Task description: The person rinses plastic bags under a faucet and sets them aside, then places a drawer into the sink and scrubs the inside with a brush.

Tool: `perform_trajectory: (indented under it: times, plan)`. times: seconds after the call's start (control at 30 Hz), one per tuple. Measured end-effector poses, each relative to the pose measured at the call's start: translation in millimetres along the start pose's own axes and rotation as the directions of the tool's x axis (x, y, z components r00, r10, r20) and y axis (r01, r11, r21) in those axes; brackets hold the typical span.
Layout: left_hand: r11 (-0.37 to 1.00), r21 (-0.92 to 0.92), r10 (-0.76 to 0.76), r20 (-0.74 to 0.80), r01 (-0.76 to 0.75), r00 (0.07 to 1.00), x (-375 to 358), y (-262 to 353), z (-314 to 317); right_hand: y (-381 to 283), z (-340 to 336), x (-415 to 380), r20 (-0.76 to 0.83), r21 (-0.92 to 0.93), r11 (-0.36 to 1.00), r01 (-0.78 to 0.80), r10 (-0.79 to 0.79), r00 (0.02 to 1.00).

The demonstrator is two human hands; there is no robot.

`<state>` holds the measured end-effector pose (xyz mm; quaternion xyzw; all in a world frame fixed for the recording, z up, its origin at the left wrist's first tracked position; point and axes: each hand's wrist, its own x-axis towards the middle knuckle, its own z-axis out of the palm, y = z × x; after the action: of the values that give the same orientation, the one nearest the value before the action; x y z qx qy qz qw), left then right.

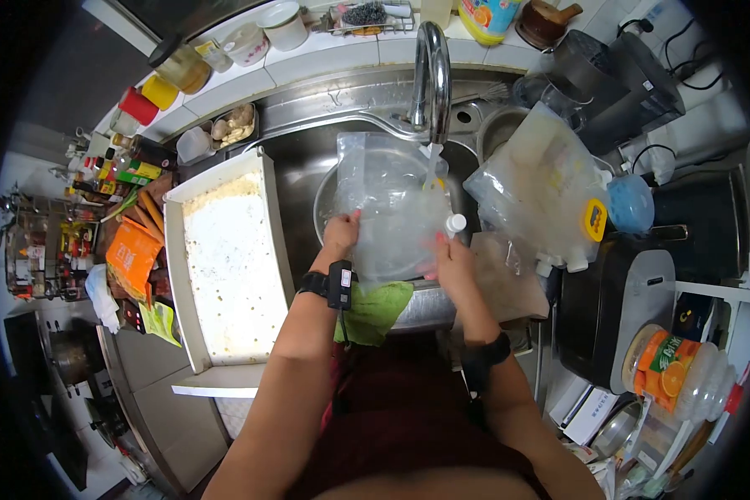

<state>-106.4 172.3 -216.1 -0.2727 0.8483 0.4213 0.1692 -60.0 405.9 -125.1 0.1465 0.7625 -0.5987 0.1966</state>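
A clear plastic pouch [392, 218] with a white spout cap [456, 222] lies spread above a round metal basin [321, 196] in the steel sink. My left hand [342, 233] pinches the pouch along its left edge. On the other side, my right hand [453, 260] grips its lower right edge just below the cap; those fingers are slightly blurred. The chrome faucet [432, 83] arches over the pouch, and its outlet points down at the upper right part. A green cloth [375, 310] hangs over the sink's front edge near my left wrist.
Left of the sink stands a long white tray [232, 275] with crumbs in it. Another spouted plastic pouch [533, 179] lies to the right, near a brown paper sheet [508, 275]. Jars [179, 65] line the back ledge. A dark appliance [617, 312] stands at right.
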Motion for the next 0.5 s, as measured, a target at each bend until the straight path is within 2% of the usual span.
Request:
perform_trajectory:
  times: [0.03, 0.07, 0.13, 0.17, 0.27, 0.33, 0.37, 0.43, 0.5]
  plan:
    - [1.0, -0.006, 0.008, 0.124, -0.007, 0.992, -4, 6, 2, -9, -3, -10, -0.073, -0.04, 0.999, 0.01, -0.013, 0.997]
    - [0.997, 0.031, 0.07, 0.126, -0.074, 0.99, -7, 9, 8, -6, -7, -16, -0.096, -0.184, 0.978, 0.094, -0.114, 0.989]
    - [0.972, 0.103, 0.194, 0.137, -0.209, 0.971, -8, 9, 26, 0, -18, -24, -0.1, -0.462, 0.855, 0.234, -0.313, 0.945]
    - [0.925, 0.202, 0.302, 0.123, -0.322, 0.945, -8, 9, 33, 2, -22, -24, -0.108, -0.472, 0.851, 0.23, -0.315, 0.943]
    - [0.967, 0.153, 0.155, 0.272, -0.202, 0.95, -25, 34, 33, -9, -34, -32, -0.158, -0.471, 0.853, 0.226, -0.333, 0.93]
    - [0.987, 0.01, 0.151, 0.311, -0.162, 0.938, -23, 33, 40, -37, -39, -57, -0.211, -0.422, 0.876, 0.234, -0.346, 0.914]
    - [0.989, -0.056, 0.147, 0.342, -0.136, 0.928, -24, 29, 44, -32, -41, -60, -0.2, -0.475, 0.852, 0.218, -0.346, 0.917]
    - [0.99, -0.034, 0.14, 0.346, -0.136, 0.928, -23, 26, 50, -30, -48, -54, -0.189, -0.578, 0.792, 0.198, -0.365, 0.912]
    - [0.987, -0.037, 0.157, 0.364, -0.154, 0.918, -16, 26, 47, -45, -50, -64, -0.212, -0.622, 0.747, 0.236, -0.45, 0.867]
